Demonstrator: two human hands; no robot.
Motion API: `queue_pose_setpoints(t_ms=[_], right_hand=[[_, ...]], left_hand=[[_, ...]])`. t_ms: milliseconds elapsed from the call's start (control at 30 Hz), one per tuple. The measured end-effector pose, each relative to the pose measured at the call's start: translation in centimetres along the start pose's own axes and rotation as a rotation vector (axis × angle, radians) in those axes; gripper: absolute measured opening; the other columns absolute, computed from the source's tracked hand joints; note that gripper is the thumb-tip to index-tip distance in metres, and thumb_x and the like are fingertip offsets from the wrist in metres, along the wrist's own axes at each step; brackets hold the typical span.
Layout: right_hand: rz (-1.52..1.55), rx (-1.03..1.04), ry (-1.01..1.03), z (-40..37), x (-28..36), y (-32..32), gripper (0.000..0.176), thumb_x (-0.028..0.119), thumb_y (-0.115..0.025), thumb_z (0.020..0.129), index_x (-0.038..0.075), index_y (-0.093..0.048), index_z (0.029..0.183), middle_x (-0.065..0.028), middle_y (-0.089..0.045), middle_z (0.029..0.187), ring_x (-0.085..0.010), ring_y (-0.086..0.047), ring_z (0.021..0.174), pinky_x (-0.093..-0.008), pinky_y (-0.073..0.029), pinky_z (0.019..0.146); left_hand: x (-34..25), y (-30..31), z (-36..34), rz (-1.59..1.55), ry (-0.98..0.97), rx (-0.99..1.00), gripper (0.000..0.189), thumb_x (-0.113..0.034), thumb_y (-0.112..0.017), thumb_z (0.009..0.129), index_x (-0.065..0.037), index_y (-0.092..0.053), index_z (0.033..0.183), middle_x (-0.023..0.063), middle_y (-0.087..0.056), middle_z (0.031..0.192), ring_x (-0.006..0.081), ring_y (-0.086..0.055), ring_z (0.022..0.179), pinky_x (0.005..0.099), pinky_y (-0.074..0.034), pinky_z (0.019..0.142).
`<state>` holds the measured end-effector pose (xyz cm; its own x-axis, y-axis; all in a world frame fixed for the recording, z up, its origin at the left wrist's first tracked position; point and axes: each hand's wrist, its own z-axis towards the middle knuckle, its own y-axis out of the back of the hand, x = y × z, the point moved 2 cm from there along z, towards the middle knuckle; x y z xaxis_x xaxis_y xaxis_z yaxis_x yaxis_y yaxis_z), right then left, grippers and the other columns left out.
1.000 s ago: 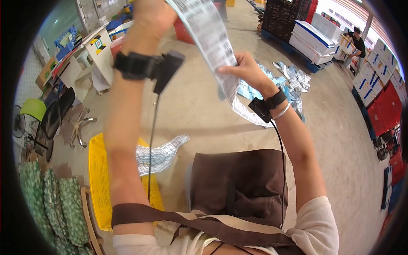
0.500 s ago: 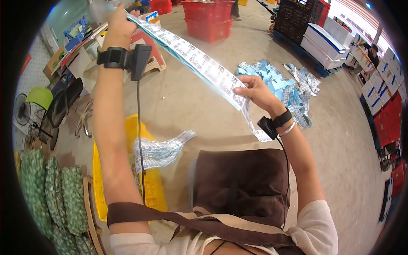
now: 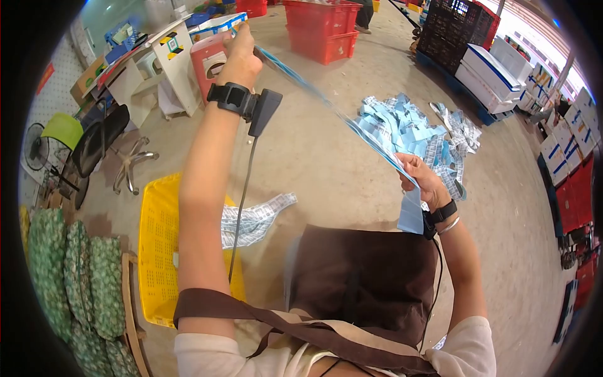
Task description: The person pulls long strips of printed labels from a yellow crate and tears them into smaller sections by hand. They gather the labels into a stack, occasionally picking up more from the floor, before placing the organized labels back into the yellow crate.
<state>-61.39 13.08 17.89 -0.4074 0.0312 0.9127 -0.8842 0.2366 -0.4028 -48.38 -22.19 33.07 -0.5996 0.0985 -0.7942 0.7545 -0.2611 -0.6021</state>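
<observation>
Left hand (image 3: 240,55), raised at upper centre-left, pinches one end of a long label strip (image 3: 326,103). Right hand (image 3: 424,181), right of centre, fingers closed on the other end. Strip stretched taut diagonally between them, above the heap of blue label strips (image 3: 402,125) on the floor. Yellow crate (image 3: 157,245) at lower left.

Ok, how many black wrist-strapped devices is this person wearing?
2. One wrist device sits below the raised left hand. The other sits below the right hand, partly hidden by the label strip that both hands pinch.
</observation>
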Motion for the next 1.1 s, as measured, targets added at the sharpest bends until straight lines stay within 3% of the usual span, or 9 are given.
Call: queue_pose_setpoints(t_ms=[33,100,433,533,600,700,800,900,1100], right_hand=[[0.000,-0.003,0.002,-0.1,-0.1,0.1,0.045,0.028,-0.066,0.072,0.002,-0.051,0.105,0.0042,-0.051,0.062,-0.0017,-0.043,0.042,-0.0142,-0.037,0.036],[-0.068,-0.019,0.022,-0.5,-0.1,0.7,0.042,0.026,-0.066,0.073,0.001,-0.052,0.105,0.0016,-0.057,0.070,-0.0033,-0.048,0.045,-0.0156,-0.038,0.037],[-0.043,-0.041,-0.018,-2.0,0.6,2.4,0.037,0.015,-0.066,0.073,-0.003,-0.053,0.103,-0.0035,-0.060,0.086,-0.0098,-0.057,0.074,-0.0208,-0.046,0.067],[-0.222,-0.138,-0.003,-2.2,1.7,2.9,0.031,0.009,-0.066,0.073,-0.002,-0.055,0.099,-0.0037,-0.061,0.088,-0.0074,-0.058,0.073,-0.0198,-0.047,0.067],[-0.421,-0.155,0.012,-2.0,2.8,2.2,0.029,0.009,-0.066,0.073,-0.002,-0.056,0.098,-0.0033,-0.061,0.086,-0.0068,-0.057,0.072,-0.0189,-0.046,0.066],[-0.722,-0.165,0.013,-1.2,3.6,0.1,0.024,0.009,-0.066,0.072,-0.002,-0.058,0.093,-0.0003,-0.061,0.080,-0.0037,-0.054,0.069,-0.0165,-0.043,0.061],[-0.835,-0.081,-0.040,-0.3,3.3,-0.3,0.024,0.010,-0.066,0.073,-0.001,-0.059,0.093,0.0046,-0.058,0.076,-0.0006,-0.049,0.066,-0.0159,-0.039,0.059],[-0.902,-0.066,-0.002,-1.3,3.9,-1.0,0.023,0.010,-0.067,0.073,0.000,-0.060,0.092,0.0051,-0.057,0.075,-0.0005,-0.048,0.066,-0.0159,-0.039,0.059],[-0.846,-0.112,-0.094,-3.1,4.4,0.9,0.020,0.020,-0.058,0.081,0.001,-0.059,0.076,0.0070,-0.052,0.062,0.0015,-0.042,0.056,-0.0155,-0.033,0.047]], left_hand=[[0.0,-0.1,-0.4,-0.001,0.001,0.003,0.021,-0.033,-0.050,0.083,-0.015,-0.042,0.091,-0.0009,-0.042,0.071,0.0123,-0.040,0.059,0.0337,-0.038,0.054],[-0.1,-0.1,-1.7,0.107,0.017,0.149,0.060,-0.036,-0.051,0.082,-0.019,-0.016,0.128,0.0068,-0.036,0.121,0.0217,-0.042,0.101,0.0438,-0.041,0.076],[2.1,0.5,-1.2,0.176,0.163,0.186,0.068,-0.042,-0.050,0.081,-0.017,-0.010,0.130,0.0099,-0.035,0.121,0.0255,-0.038,0.106,0.0464,-0.037,0.080],[5.0,1.5,-0.8,0.482,-0.235,-0.036,0.079,-0.039,-0.058,0.077,-0.012,-0.006,0.130,0.0123,-0.035,0.122,0.0301,-0.040,0.106,0.0443,-0.035,0.085],[6.8,1.0,-2.3,0.982,-1.148,0.121,0.061,-0.033,-0.064,0.073,-0.006,-0.038,0.122,0.0187,-0.042,0.121,0.0269,-0.044,0.108,0.0333,-0.035,0.090],[11.5,-2.1,-11.2,0.766,-0.510,1.280,0.037,-0.027,-0.056,0.080,-0.005,-0.052,0.110,0.0067,-0.056,0.107,0.0176,-0.050,0.102,0.0311,-0.036,0.089],[14.4,-2.7,-18.4,0.826,-0.077,1.675,0.031,-0.024,-0.058,0.080,-0.004,-0.054,0.104,0.0071,-0.058,0.096,0.0148,-0.053,0.090,0.0295,-0.041,0.079],[15.5,-2.7,-19.0,0.822,0.119,1.683,0.028,-0.021,-0.059,0.079,-0.003,-0.055,0.099,0.0049,-0.058,0.089,0.0108,-0.052,0.082,0.0272,-0.042,0.073],[14.8,-3.1,-19.1,0.634,0.066,1.593,0.022,-0.021,-0.067,0.073,-0.001,-0.060,0.074,0.0043,-0.058,0.068,0.0080,-0.051,0.066,0.0234,-0.041,0.060]])
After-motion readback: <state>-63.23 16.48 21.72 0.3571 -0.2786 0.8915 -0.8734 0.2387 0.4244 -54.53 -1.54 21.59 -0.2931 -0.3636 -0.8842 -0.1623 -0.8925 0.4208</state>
